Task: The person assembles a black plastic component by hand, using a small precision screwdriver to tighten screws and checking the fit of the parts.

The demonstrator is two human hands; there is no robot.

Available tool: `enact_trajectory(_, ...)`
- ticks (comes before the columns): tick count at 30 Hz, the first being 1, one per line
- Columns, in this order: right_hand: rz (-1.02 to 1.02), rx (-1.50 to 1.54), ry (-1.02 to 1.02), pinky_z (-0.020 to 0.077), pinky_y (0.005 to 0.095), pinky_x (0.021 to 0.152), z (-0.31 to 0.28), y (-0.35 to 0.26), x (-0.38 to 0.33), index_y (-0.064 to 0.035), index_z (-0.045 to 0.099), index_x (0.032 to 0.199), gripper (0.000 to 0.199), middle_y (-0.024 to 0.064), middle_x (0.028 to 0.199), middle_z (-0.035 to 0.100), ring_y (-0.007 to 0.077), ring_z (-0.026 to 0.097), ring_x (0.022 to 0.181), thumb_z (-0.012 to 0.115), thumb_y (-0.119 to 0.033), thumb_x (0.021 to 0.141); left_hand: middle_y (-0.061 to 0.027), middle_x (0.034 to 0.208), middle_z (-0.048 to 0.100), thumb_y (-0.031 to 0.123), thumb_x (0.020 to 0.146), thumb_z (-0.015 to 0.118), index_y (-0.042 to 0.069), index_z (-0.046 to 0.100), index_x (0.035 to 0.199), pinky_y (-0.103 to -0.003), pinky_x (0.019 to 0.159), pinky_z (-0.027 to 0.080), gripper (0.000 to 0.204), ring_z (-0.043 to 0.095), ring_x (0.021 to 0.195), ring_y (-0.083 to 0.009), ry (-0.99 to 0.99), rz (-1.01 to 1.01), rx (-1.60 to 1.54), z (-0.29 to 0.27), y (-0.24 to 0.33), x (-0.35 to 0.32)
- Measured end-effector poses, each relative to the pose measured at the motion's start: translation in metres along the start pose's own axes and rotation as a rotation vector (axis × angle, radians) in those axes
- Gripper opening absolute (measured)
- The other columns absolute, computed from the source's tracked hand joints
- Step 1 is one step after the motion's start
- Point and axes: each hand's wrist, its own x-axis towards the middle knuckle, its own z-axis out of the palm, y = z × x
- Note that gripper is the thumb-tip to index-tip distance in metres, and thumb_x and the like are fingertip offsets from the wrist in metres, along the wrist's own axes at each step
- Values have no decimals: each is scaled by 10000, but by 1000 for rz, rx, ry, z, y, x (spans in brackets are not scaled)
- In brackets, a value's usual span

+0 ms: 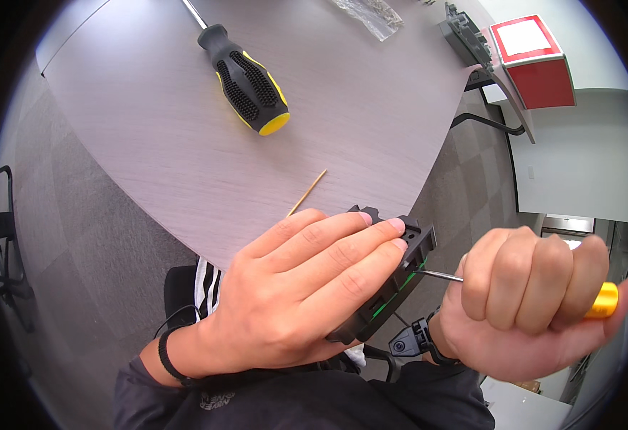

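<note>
My left hand (307, 283) is closed over a black plastic housing (360, 326), its fingers lying across the top face. A green strip, perhaps a circuit board edge, shows along the housing's right side. In my right fist (532, 294) is a small screwdriver with a yellow handle (603, 301). Its thin metal shaft (439, 275) points left, and the tip meets the side of the housing beside the green strip. Whether the tip sits in a slot or on a screw is too small to tell. The housing's underside is hidden.
A large black and yellow screwdriver (246, 86) lies on the table (142, 107). Nearer is a thin wooden stick (307, 192). At the back are a clear plastic bag (372, 16), a grey plastic part (464, 34) and a red and white box (536, 64). The table's curved edge runs close to my left forearm.
</note>
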Motion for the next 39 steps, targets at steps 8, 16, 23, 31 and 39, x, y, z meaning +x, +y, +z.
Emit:
enact_trajectory(8,110,29,105,165,193,283,5,-1,3,-134,288,687,456,-19,475,321,56,199,328,295,-449,1016,-145,1072,676,147,643,758,2,617,1069,-377,758,519,471,658,931,-305,-1,16,-6,-1,-1,-3)
enact_trajectory(16,-222,-107,42,179,189,285,15,15,-18,-142,301,629,430,-30,424,324,49,246,318,414,-340,993,-145,1058,680,147,670,725,-4,628,1047,-358,755,521,418,665,911,-294,31,38,24,2,-1,-4)
enact_trajectory(23,-453,-49,-20,127,202,323,15,27,-29,-122,342,594,432,-33,419,329,55,230,321,427,-315,972,-146,1070,676,152,662,728,-3,621,1066,-359,758,522,446,663,934,-284,37,59,11,2,-1,-4)
enact_trajectory(31,-517,21,9,131,197,316,17,27,-28,-125,327,583,437,-35,422,318,55,222,320,437,-308,964,-142,1071,677,175,684,721,-1,620,1066,-357,747,520,432,663,940,-283,51,68,57,3,-1,-6)
enact_trajectory(39,-391,290,15,100,203,326,10,-10,-14,-159,279,580,391,-60,436,317,11,199,332,403,-137,950,-155,1051,677,184,728,699,-7,615,1019,-369,760,529,358,669,921,-293,15,75,97,2,-4,-9)
